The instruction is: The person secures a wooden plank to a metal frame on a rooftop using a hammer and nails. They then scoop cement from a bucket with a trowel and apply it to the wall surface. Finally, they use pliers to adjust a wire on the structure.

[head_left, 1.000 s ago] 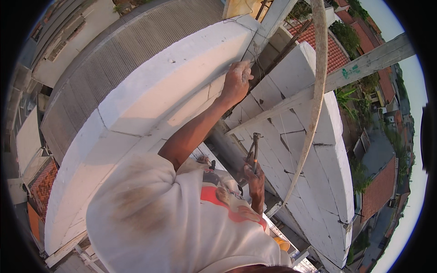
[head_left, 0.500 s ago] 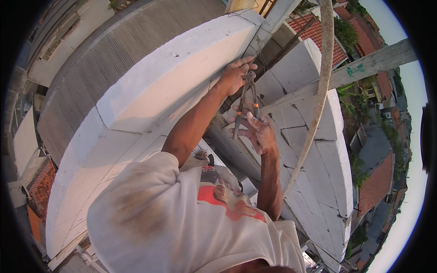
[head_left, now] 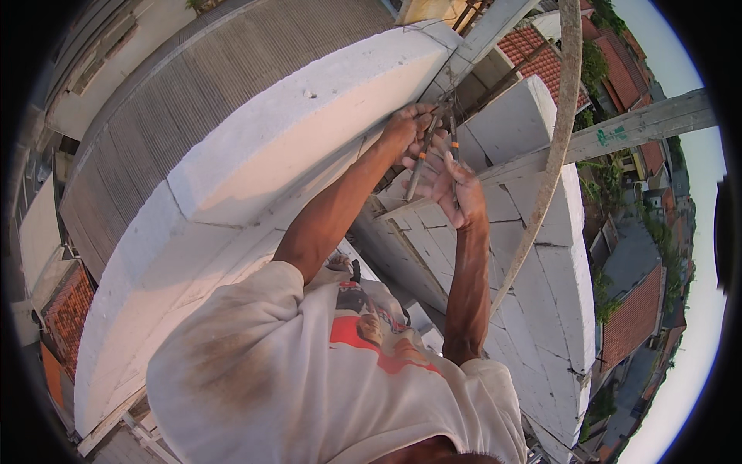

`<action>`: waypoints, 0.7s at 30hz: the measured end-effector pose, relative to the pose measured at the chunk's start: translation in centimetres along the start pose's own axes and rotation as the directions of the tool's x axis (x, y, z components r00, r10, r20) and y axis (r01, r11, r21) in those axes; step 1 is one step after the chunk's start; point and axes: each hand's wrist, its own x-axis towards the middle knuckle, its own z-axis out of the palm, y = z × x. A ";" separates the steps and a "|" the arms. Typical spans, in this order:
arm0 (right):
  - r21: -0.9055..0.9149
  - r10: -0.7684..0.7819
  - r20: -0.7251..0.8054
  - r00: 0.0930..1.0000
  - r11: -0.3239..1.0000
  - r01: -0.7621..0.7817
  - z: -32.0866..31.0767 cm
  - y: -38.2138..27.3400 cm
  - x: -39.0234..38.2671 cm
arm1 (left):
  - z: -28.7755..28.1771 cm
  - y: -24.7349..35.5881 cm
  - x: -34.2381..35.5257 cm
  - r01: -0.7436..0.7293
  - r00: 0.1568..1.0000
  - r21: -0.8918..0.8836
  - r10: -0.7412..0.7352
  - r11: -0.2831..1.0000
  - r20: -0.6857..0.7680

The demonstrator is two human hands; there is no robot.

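Observation:
My left hand (head_left: 410, 124) has its fingers curled at a tangle of thin wire (head_left: 450, 99) where a grey beam (head_left: 491, 31) meets a white block wall (head_left: 309, 124); whatever it grips is too small to make out. My right hand (head_left: 456, 189) holds steel pincers (head_left: 420, 162) with orange-banded handles, its fingers loosely spread around the splayed handles. The pincer head is up at the wire beside my left fingertips, partly hidden by them.
A second white block wall (head_left: 545, 294) slopes away on the right. A wooden beam (head_left: 649, 112) and a long pale pole (head_left: 556, 162) cross it. A ribbed grey roof (head_left: 178, 89) lies beyond the left wall, with tiled roofs (head_left: 630, 317) far below on the right.
My right hand has risen from near my waist with the pincers, bringing their head to the wire. My left hand stays at the junction, its fingers shifting slightly.

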 end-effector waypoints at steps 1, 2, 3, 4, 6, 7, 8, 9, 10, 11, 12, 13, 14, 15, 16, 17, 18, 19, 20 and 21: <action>-0.014 0.006 -0.009 1.000 1.000 -0.006 0.0 0.0 -0.4 | 0.2 0.1 -0.3 0.014 1.000 0.032 -0.013 0.999 -0.023; -0.026 0.009 -0.015 1.000 1.000 -0.010 0.3 0.0 -0.9 | 0.6 0.7 -1.0 0.026 0.999 0.069 -0.023 0.997 -0.047; -0.037 0.012 -0.022 1.000 0.999 -0.013 0.4 0.0 -1.1 | 0.8 1.3 -1.4 0.040 0.997 0.105 -0.032 0.994 -0.070; -0.031 0.013 -0.037 0.999 0.999 -0.014 0.4 -0.1 -1.0 | 0.4 1.2 -1.0 0.009 0.998 0.076 -0.005 0.997 -0.059; -0.017 0.019 -0.079 0.997 1.000 -0.021 0.4 0.5 -1.5 | -0.1 0.2 -1.0 -0.039 0.999 0.014 0.040 0.999 -0.037; -0.009 0.010 -0.069 0.998 1.000 -0.011 0.5 0.5 -1.4 | -0.3 -0.1 -0.6 -0.043 0.998 0.048 0.045 0.998 -0.049; -0.002 0.002 -0.057 0.998 1.000 -0.002 0.7 0.1 -0.9 | 0.0 0.1 -0.4 -0.047 0.997 0.081 0.053 0.996 -0.062; 0.005 -0.006 -0.045 0.999 1.000 0.006 0.7 -0.1 -0.7 | 0.3 0.3 -0.4 -0.052 0.995 0.115 0.061 0.992 -0.076; 0.012 -0.022 -0.044 0.999 1.000 0.023 0.6 0.0 -1.0 | 0.7 0.2 -0.4 -0.050 0.994 0.093 0.058 0.994 -0.088; 0.015 -0.034 -0.035 0.999 0.999 0.034 0.6 0.1 -1.0 | 1.0 0.1 -0.4 -0.054 0.992 0.068 0.061 0.996 -0.106; 0.017 -0.045 -0.025 0.999 0.999 0.045 0.5 0.2 -1.0 | 1.2 0.1 -0.5 -0.060 0.990 0.043 0.065 0.997 -0.126; 0.038 -0.049 -0.011 0.999 0.998 0.050 0.6 0.1 -0.9 | 1.1 0.4 -0.6 -0.026 0.993 0.083 0.035 0.996 -0.110; 0.059 -0.051 -0.001 0.999 0.997 0.051 0.6 0.0 -1.1 | 1.2 0.9 -1.0 0.011 0.995 0.120 0.000 0.993 -0.096; 0.081 -0.053 0.009 0.999 0.995 0.053 0.6 -0.1 -1.3 | 1.2 0.9 -1.1 0.015 0.996 0.126 -0.004 0.992 -0.092; 0.080 -0.045 0.001 0.999 0.996 0.045 0.4 -0.2 -1.2 | 1.3 0.8 -1.3 0.019 0.996 0.131 -0.008 0.991 -0.089; 0.077 -0.038 -0.004 0.999 0.996 0.039 0.4 -0.5 -0.9 | 1.5 0.6 -1.1 -0.015 0.995 0.106 0.025 0.994 -0.094; 0.075 -0.032 -0.008 0.999 0.997 0.032 0.4 -0.7 -0.6 | 1.4 0.4 -1.0 -0.049 0.993 0.081 0.057 0.995 -0.100; 0.076 -0.030 0.004 1.000 0.997 0.029 0.3 -0.7 -0.4 | 1.3 0.3 -0.9 -0.054 0.993 0.067 0.060 0.996 -0.098; 0.076 -0.027 0.015 1.000 0.997 0.026 0.1 -0.8 -0.2 | 1.2 0.3 -0.9 -0.059 0.994 0.050 0.064 0.997 -0.094; 0.075 -0.024 0.027 0.999 0.997 0.022 0.0 -0.9 -0.1 | 1.1 0.3 -0.9 -0.065 0.994 0.034 0.068 0.997 -0.091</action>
